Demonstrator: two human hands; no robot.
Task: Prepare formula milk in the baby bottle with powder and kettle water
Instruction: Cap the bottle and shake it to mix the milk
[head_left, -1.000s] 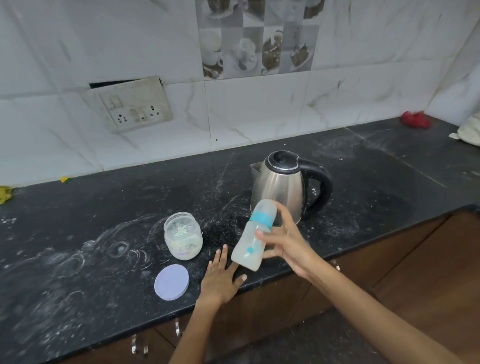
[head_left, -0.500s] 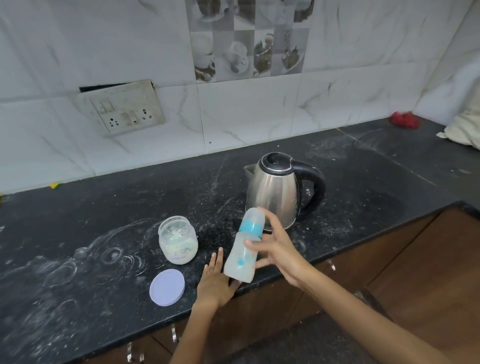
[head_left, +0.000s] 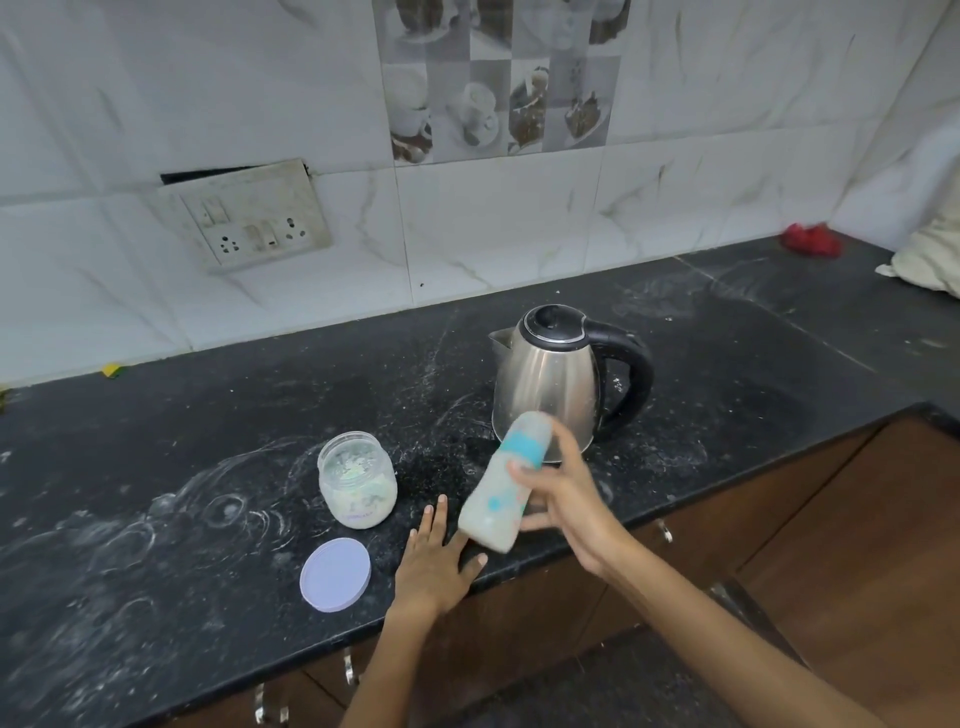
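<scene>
Shaking: right hand (head_left: 563, 499) holds the capped, milky plastic baby bottle (head_left: 506, 486), tilted more than a second ago.
Where: above the black desk (head_left: 156, 467), near steel kettle (head_left: 556, 374).
Left hand (head_left: 434, 561): flat, spread.
Meaning: probably mixing, nearly done.

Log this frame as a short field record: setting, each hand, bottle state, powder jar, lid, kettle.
setting: dark stone counter dusted with white powder, tiled wall behind
right hand: grip closed around the baby bottle, raised off the counter
bottle state: tilted, capped, blue collar, milky contents
left hand: flat on the counter edge, holding nothing
powder jar: open, upright
lid: lying flat in front of the jar
kettle: steel, lid shut, behind the bottle
</scene>
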